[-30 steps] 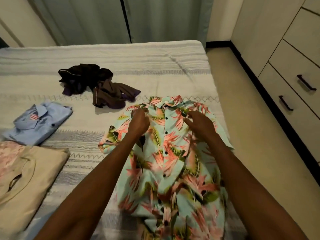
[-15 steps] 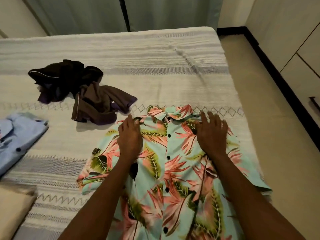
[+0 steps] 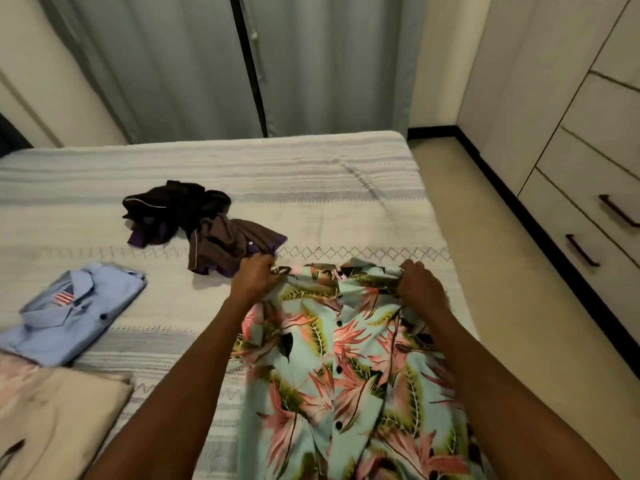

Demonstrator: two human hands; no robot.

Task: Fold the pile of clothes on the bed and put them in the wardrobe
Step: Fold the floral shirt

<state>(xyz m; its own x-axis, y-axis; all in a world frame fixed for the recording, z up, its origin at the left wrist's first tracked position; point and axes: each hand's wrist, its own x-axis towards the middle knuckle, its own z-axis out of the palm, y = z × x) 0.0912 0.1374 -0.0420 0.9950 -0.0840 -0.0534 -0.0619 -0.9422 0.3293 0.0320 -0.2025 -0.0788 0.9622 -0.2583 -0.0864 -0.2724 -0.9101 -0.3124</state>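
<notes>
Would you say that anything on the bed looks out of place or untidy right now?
Yes: the dark clothes lie crumpled and unfolded beyond the left hand, unlike the neatly folded blue shirt. Both hands grip the floral shirt, still being folded.

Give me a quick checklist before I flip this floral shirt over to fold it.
1. Left hand grips one shoulder of the floral shirt: ok.
2. Right hand grips the other shoulder: ok.
3. Buttons down the front fastened: ok where visible.
4. Shirt smooth: not ok, bunched below the hands.
5. Hem: cannot tell, out of frame.
6. Dark clothes lie close by the left hand: not ok.
</notes>
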